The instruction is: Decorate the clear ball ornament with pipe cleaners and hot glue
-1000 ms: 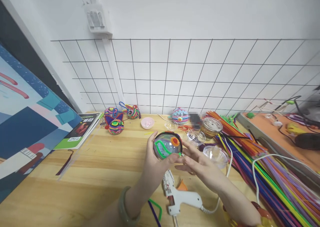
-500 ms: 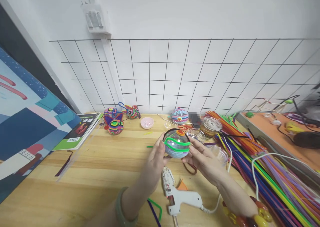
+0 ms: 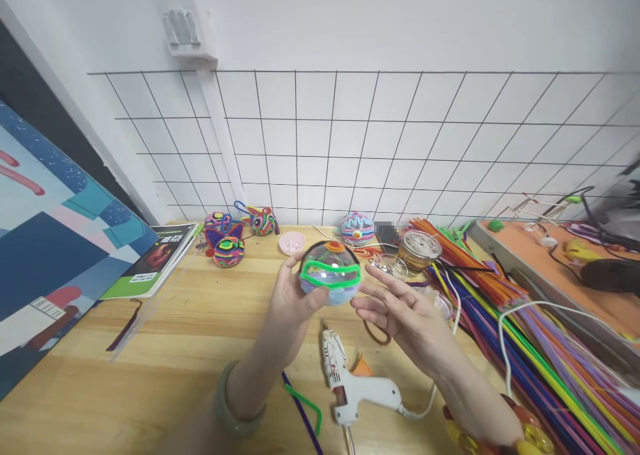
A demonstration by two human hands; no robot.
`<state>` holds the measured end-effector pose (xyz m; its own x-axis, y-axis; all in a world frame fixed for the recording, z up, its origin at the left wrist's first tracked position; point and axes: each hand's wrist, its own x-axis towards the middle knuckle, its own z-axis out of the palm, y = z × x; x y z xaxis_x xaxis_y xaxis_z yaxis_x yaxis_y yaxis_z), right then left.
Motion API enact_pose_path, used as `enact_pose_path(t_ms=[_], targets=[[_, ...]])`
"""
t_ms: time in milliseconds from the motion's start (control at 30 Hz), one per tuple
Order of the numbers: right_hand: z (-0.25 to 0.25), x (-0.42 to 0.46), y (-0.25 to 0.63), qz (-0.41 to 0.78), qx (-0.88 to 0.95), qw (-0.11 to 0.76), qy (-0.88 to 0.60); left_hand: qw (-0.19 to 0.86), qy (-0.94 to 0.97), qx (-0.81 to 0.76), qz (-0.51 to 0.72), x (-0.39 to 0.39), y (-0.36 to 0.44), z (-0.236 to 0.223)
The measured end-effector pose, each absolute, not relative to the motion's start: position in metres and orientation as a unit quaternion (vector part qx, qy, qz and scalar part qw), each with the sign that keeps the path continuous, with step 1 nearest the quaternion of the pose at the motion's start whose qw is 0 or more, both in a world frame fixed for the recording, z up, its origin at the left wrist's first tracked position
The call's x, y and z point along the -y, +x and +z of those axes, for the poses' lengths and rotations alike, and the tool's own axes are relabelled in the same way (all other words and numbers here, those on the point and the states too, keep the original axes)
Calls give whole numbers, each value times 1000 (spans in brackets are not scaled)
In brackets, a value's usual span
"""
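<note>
In the head view, a person's left hand (image 3: 295,308) holds a clear ball (image 3: 330,278) near the center of the frame, its grip closed around the left side with the thumb across the lower front. Two bright green strips (image 3: 345,285) run across the ball, an orange disc (image 3: 335,247) sits at its top, and a dark band edges its upper rim. The right hand (image 3: 410,315), just right of center, has its grip open, fingers spread beside the ball; whether a fingertip touches it, one cannot tell. A pale green bangle (image 3: 225,408) circles the left wrist, a red-and-yellow beaded bracelet (image 3: 530,425) the right.

Below the hands, a white glue gun (image 3: 367,389) lies on the wooden desk (image 3: 200,348) at lower center, next to a bent green stem (image 3: 310,403) that crosses a purple one (image 3: 306,416). A brown loop (image 3: 385,338) lies below the right hand's fingers. Bundles of colored stems (image 3: 530,355) fan across the lower right. Beyond the ball stand a pink bowl (image 3: 292,243), a striped ball (image 3: 357,227) and a spool (image 3: 420,249). Bright, cat-eared ornaments (image 3: 227,251) cluster left of center, magazines (image 3: 157,258) lie farther left, and a black wire grid lines the white wall (image 3: 380,28) above.
</note>
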<state>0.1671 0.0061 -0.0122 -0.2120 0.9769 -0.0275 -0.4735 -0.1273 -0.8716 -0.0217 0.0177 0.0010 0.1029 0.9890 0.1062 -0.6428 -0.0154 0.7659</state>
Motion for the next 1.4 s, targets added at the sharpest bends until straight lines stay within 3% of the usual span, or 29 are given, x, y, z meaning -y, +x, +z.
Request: enact_pose_path(t_ms=[200, 333, 567, 700, 833, 1000, 1167, 1333, 1400], targets=[[-8, -9, 176, 612, 382, 574, -388, 587, 342, -207, 704, -32, -56, 24], [-11, -6, 175, 567, 444, 541, -434, 543, 354, -204, 734, -34, -69, 32], [-13, 28, 138, 432, 704, 355, -438, 496, 371, -171, 767, -24, -78, 43], [-25, 60, 105, 285, 854, 177, -397, 489, 377, -147, 773, -13, -80, 50], [-59, 88, 75, 53, 895, 37, -442, 481, 372, -142, 781, -3, -81, 56], [-90, 103, 45, -5, 865, 18, -502, 482, 381, -124, 779, 7, -87, 64], [-91, 104, 35, -2, 848, 34, -528, 472, 392, -109, 782, 16, -93, 70], [-63, 96, 72, 80, 854, 98, -504, 467, 399, -110, 782, 20, -91, 71], [-47, 91, 94, 196, 823, 194, -497, 468, 402, -115, 778, 18, -88, 70]])
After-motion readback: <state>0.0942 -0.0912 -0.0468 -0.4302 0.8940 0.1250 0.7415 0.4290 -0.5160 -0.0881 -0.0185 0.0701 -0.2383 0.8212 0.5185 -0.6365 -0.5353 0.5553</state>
